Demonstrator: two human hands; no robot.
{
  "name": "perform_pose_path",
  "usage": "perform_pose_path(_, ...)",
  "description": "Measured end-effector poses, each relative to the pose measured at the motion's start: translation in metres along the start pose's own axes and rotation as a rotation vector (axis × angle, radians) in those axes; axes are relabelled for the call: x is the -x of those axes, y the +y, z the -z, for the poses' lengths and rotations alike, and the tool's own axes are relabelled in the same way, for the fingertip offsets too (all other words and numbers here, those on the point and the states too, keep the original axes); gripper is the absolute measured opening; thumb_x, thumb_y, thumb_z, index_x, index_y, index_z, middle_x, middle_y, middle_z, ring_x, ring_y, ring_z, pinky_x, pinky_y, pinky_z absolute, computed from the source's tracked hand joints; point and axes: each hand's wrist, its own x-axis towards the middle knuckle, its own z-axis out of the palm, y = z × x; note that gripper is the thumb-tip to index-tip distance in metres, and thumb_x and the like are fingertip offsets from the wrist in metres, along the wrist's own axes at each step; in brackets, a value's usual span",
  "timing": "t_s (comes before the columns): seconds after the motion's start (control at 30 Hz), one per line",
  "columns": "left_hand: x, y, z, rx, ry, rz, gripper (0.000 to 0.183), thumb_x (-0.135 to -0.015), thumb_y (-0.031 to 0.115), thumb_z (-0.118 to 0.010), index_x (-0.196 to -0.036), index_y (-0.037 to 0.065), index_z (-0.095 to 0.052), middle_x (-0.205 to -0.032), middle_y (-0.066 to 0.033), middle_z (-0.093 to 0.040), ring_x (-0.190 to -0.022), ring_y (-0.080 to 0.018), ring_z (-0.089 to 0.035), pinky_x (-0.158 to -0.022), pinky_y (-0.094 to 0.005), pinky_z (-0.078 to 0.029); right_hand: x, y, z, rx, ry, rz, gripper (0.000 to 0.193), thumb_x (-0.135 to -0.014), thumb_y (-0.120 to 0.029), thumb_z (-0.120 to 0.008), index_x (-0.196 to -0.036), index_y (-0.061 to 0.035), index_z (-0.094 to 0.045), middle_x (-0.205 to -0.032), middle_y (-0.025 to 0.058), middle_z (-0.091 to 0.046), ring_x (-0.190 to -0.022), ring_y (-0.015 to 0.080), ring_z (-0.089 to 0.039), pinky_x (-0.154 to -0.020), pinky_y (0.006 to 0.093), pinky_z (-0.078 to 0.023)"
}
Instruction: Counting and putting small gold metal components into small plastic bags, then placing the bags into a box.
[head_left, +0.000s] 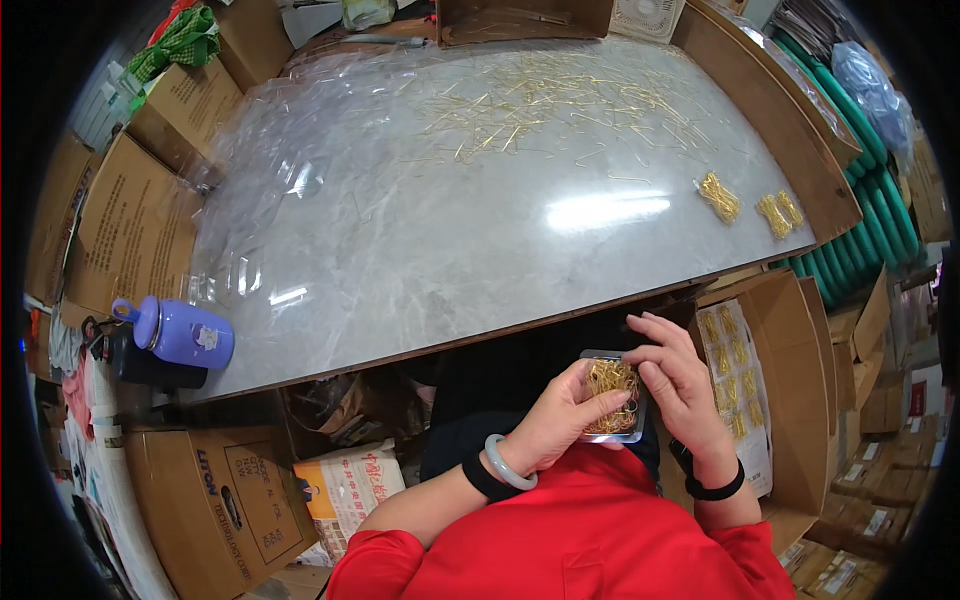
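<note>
In my lap, just off the table's near edge, my left hand (552, 425) is closed around a shallow clear plastic pack (622, 437). A tangled bunch of gold wire hooks (610, 378) fills it, and my left thumb presses across them. My right hand (678, 380) is at the pack's right side, its fingers stretched out and apart. Its fingertips are close to the pack's upper right edge; whether they touch it I cannot tell. Many loose gold wire hooks (560, 95) lie scattered over the far part of the grey table (420, 250).
Gold hook bundles (719, 197) sit near the table's right edge. An open carton (798, 350) at my right holds a sheet of bagged hooks (733, 375). Clear plastic packs (300, 130) cover the table's left. A purple bottle (190, 333) stands at the near left corner.
</note>
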Motion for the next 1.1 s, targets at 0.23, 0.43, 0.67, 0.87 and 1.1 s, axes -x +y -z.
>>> perform_pose_path(0.23, 0.0, -0.005, 0.0, 0.019, 0.015, 0.024, 0.03, -0.099, 0.013, -0.064, -0.124, 0.006, -0.049, -0.112, -0.0066, -0.064, -0.097, -0.0209, -0.072, -0.067, -0.033, -0.065, 0.011, 0.002, -0.004, -0.116, -0.088, -0.045, 0.017, -0.095, -0.01, -0.061, -0.109, -0.0032, -0.068, -0.136, 0.0169, -0.06, -0.134, 0.0355, -0.049, -0.11, 0.0438, -0.039)
perform_pose_path(0.43, 0.0, -0.002, -0.004, -0.079, 0.007, 0.089, 0.031, -0.1, 0.016, -0.062, -0.127, 0.005, -0.049, -0.113, -0.007, -0.064, -0.096, -0.0203, -0.071, -0.067, -0.0333, -0.065, -0.007, 0.002, -0.001, -0.11, -0.07, 0.053, 0.026, -0.09, -0.014, -0.066, -0.114, -0.0046, -0.068, -0.141, 0.0165, -0.056, -0.135, 0.0364, -0.046, -0.111, 0.0453, -0.038)
perform_pose_path(0.67, -0.002, -0.005, 0.001, -0.049, 0.02, 0.105, 0.035, -0.101, 0.015, -0.06, -0.132, 0.006, -0.047, -0.116, -0.007, -0.064, -0.097, -0.02, -0.071, -0.067, -0.0352, -0.065, -0.001, 0.015, -0.013, 0.068, -0.156, 0.135, 0.018, -0.091, -0.012, -0.064, -0.106, -0.0058, -0.072, -0.14, 0.0153, -0.057, -0.135, 0.0385, -0.046, -0.111, 0.0462, -0.037)
perform_pose_path(0.87, -0.004, -0.006, 0.002, -0.024, 0.032, 0.102, 0.035, -0.101, 0.014, -0.061, -0.132, 0.007, -0.046, -0.116, -0.0061, -0.064, -0.098, -0.0189, -0.07, -0.068, -0.0345, -0.065, 0.012, 0.019, -0.016, -0.71, -0.05, -0.28, 0.037, -0.098, -0.005, -0.053, -0.136, -0.0014, -0.052, -0.148, 0.0148, -0.048, -0.135, 0.0272, -0.048, -0.111, 0.0355, -0.038)
perform_pose_path(1.1, -0.004, -0.012, 0.004, -0.097, 0.073, 0.043, 0.037, -0.099, 0.012, -0.062, -0.133, 0.008, -0.046, -0.116, -0.0052, -0.064, -0.099, -0.0176, -0.07, -0.069, -0.0334, -0.065, 0.015, 0.02, -0.023, -0.263, -0.011, -0.188, 0.039, -0.095, -0.001, -0.058, -0.133, -0.0015, -0.054, -0.142, 0.0161, -0.053, -0.13, 0.0285, -0.054, -0.105, 0.036, -0.044)
